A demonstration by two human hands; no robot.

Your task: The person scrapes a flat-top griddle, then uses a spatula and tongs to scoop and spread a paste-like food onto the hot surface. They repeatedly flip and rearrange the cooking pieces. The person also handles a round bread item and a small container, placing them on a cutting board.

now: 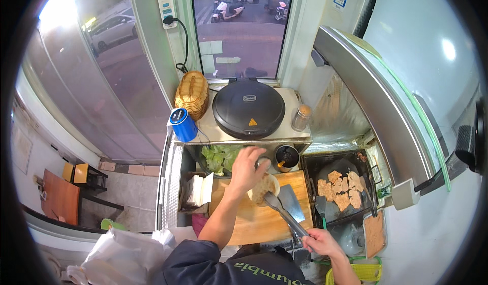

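Note:
A round flatbread (266,187) lies on the wooden cutting board (236,226). Above its left side, my left hand (247,170) has its fingers curled against a small round clear jar (263,163), mostly hidden by the fingers. My right hand (323,243) is closed on the handle end of metal tongs (288,218), whose tips touch the flatbread's lower edge. Beside the tongs, a wide flat metal blade (292,203) rests on the board. Green lettuce leaves (221,158) fill a container behind my left hand.
On the right, a black griddle (320,170) carries several browned meat pieces (341,189). A dark sauce pot (287,157) stands behind the board. Paper bags (198,189) sit at its left. A closed round black electric pan (249,107) occupies the raised shelf.

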